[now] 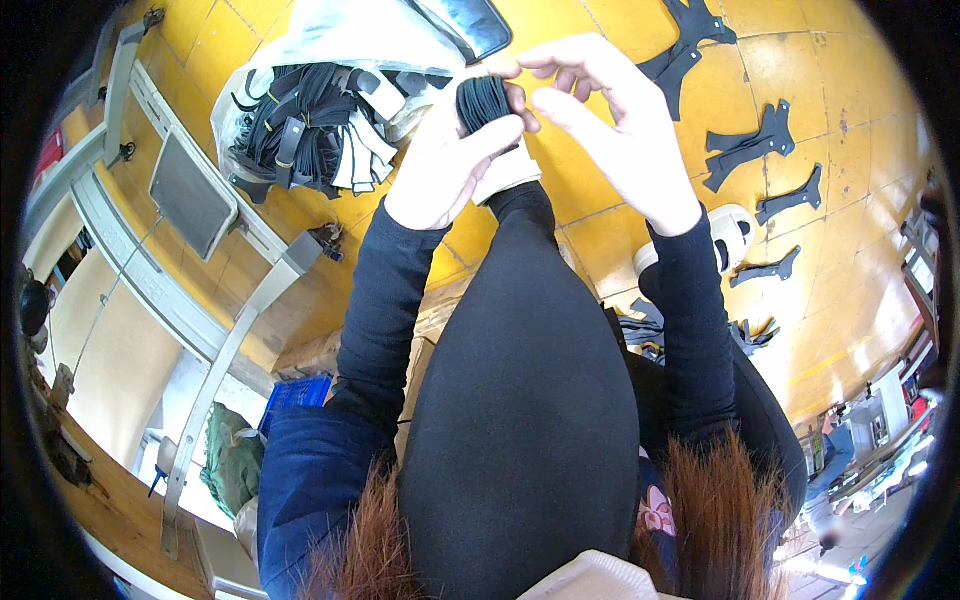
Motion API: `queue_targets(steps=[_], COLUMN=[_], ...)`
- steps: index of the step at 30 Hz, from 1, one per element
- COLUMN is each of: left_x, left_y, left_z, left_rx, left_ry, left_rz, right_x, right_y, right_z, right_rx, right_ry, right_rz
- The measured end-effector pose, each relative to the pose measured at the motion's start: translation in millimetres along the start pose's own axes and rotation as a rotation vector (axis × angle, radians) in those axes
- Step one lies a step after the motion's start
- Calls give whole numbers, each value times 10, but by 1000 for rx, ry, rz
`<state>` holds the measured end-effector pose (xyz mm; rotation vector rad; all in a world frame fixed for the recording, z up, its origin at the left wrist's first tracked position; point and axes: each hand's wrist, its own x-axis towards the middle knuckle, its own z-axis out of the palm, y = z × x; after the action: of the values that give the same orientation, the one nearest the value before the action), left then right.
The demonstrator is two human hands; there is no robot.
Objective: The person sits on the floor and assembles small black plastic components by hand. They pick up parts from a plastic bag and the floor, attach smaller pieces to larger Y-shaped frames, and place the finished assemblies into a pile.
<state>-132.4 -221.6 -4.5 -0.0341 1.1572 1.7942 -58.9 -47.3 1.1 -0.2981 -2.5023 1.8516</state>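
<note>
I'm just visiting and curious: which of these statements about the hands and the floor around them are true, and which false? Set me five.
1. The left hand holds a dark bundle. True.
2. The right hand is clenched into a fist. False: its fingers are loosely curved, with the thumb apart from them.
3. A plastic bag with dark strips in it lies left of the hands. True.
4. The floor is blue. False: its tiles are yellow.
5. Dark pieces lie on the floor to the right. True.
</note>
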Motion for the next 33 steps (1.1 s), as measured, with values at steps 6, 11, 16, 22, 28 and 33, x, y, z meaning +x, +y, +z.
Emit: queue_targets(steps=[6, 11, 16, 22, 28, 33], left_x=[58, 26, 3, 5, -14, -15], left_y=[72, 140, 226, 230, 236, 217], left_z=[58, 147, 200, 201, 195, 174], left_rx=[399, 514, 676, 675, 764, 801], left_ry=[105, 120, 115, 134, 160, 200], left_rz=[120, 191, 235, 222, 243, 260], right_x=[11, 6, 11, 25, 14, 27], right_y=[-99, -172, -200, -239, -267, -253], right_z=[71, 38, 12, 11, 22, 4], right_rx=[417, 303, 308, 361, 361, 197], right_ry=[91, 87, 101, 134, 127, 125], right_rz=[41, 70, 38, 24, 54, -77])
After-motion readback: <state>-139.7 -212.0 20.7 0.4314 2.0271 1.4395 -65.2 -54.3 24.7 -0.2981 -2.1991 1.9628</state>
